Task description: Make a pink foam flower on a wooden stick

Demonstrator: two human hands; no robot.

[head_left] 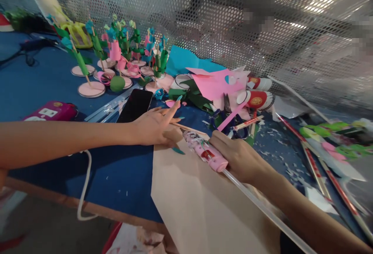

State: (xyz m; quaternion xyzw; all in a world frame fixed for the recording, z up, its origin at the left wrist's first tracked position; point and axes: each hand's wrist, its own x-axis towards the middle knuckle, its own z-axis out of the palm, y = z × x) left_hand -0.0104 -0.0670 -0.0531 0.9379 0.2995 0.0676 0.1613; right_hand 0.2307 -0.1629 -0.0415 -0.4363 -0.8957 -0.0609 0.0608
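Note:
My right hand (233, 151) is wrapped round a pink glue gun (205, 151), with a long clear glue stick (262, 207) running out of its back. The nozzle points at my left hand (155, 126), which has spread fingers and teal nails and is low over a beige paper sheet (189, 192). A thin wooden stick (194, 129) runs from beneath its fingers towards the glue gun; whether they grip it is hidden. Just behind that hand lies a black phone (135, 105).
Several paper flowers on round pink bases (91, 89) stand at the back left. Scissors (227, 106), pink paper (218, 83), blue paper (186, 60) and paper cups (259, 100) lie behind my hands. A magenta device (54, 110) is left, a white cable (85, 184) nearer. Perforated metal (204, 17) closes the back.

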